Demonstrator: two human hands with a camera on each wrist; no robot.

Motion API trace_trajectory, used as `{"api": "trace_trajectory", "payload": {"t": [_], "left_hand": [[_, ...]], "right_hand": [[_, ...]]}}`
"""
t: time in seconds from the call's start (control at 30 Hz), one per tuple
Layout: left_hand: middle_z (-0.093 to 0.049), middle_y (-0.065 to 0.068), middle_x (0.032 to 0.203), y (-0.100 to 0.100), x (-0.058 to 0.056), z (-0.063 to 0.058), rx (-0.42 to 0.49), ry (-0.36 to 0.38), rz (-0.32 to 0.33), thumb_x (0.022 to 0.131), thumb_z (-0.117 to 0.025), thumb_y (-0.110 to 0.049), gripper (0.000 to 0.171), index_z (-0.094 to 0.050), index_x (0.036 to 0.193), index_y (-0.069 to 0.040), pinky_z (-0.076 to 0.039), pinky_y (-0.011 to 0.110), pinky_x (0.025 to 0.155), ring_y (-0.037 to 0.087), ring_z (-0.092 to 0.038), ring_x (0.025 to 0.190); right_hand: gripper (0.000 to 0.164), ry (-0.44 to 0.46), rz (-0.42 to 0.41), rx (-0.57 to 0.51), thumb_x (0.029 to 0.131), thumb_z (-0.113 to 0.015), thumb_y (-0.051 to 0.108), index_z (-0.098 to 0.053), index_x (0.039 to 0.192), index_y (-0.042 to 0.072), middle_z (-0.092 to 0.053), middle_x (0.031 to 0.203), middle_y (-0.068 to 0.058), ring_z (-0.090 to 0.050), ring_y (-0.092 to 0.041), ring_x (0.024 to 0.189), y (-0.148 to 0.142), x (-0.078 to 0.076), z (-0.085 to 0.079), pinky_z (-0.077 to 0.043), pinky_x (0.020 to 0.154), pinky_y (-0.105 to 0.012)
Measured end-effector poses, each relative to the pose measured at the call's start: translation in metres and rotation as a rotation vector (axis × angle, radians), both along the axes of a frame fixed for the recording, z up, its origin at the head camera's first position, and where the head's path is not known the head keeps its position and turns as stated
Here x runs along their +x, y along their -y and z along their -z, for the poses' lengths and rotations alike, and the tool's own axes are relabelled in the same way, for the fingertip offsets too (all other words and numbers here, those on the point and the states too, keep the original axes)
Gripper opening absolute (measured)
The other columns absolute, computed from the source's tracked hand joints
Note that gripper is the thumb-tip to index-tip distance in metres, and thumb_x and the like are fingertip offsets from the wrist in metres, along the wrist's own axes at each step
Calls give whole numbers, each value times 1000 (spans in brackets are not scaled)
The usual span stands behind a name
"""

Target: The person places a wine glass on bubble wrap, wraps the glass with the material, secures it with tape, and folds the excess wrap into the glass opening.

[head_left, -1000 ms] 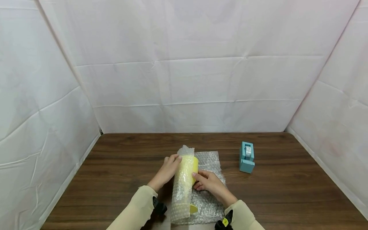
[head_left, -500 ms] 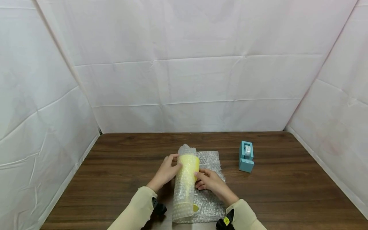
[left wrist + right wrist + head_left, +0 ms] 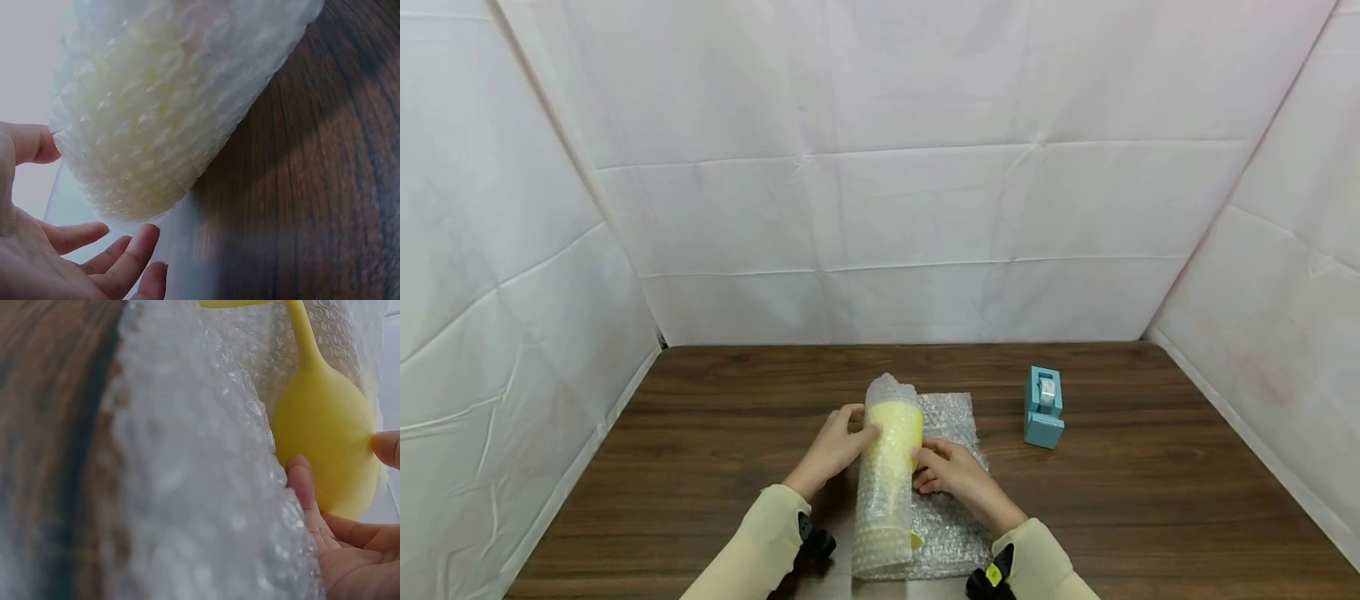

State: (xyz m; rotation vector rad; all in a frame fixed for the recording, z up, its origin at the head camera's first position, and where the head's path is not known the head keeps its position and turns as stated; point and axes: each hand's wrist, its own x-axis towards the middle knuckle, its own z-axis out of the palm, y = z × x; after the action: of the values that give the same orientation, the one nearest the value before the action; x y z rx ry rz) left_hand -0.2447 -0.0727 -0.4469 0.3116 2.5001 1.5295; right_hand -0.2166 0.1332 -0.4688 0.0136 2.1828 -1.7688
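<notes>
A yellow goblet [image 3: 328,425] lies on its side, its bowl toward the far side and its foot toward me. Bubble wrap [image 3: 883,500] curves over its left and top, and the rest of the sheet lies flat to the right. My left hand [image 3: 835,446] holds the wrapped bowl from the left, thumb on top and fingers along the far left side. In the left wrist view, the fingertips [image 3: 148,236] sit right at the wrap's end. With thumb and fingers, my right hand [image 3: 951,473] grips the bare right side of the bowl.
A blue tape dispenser [image 3: 1043,408] with a roll of clear tape stands to the right on the dark wooden table [image 3: 715,433]. White cloth [image 3: 880,217] hangs behind the table and on both sides.
The wrapped goblet has rolled slightly right, and the wrap now covers more of the bowl and foot. My left fingers have slid from the top to the left side; my right hand shifted slightly right.
</notes>
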Motion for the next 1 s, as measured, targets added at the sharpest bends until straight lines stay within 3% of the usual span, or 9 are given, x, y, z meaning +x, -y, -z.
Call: {"api": "trace_trajectory", "payload": {"t": [0.17,0.67,1.0], "left_hand": [[-42,17,132,-1,0,0,12,14,9,88,-53,-47,65,-37,134,-4,-37,54,90,37,-41,119],[-40,17,134,-6,-1,3,24,50,32,86,-52,-52,72,-32,137,-5,-38,52,90,35,-41,120],[-45,15,126,-11,-1,2,32,51,37,85,-52,-54,72,-32,135,-8,-41,49,85,32,-48,110]], "right_hand": [[72,-7,11,-6,87,-56,44,-35,134,-5,-58,99,-13,-61,-18,76,-2,0,1,-52,69,-33],[58,-39,16,21,91,-53,34,-39,132,-6,-58,102,-12,-61,-17,77,-7,2,1,-52,69,-33],[52,-69,2,34,93,-51,26,-41,129,-11,-60,100,-14,-61,-18,77,-4,20,-28,-52,71,-34]]}}
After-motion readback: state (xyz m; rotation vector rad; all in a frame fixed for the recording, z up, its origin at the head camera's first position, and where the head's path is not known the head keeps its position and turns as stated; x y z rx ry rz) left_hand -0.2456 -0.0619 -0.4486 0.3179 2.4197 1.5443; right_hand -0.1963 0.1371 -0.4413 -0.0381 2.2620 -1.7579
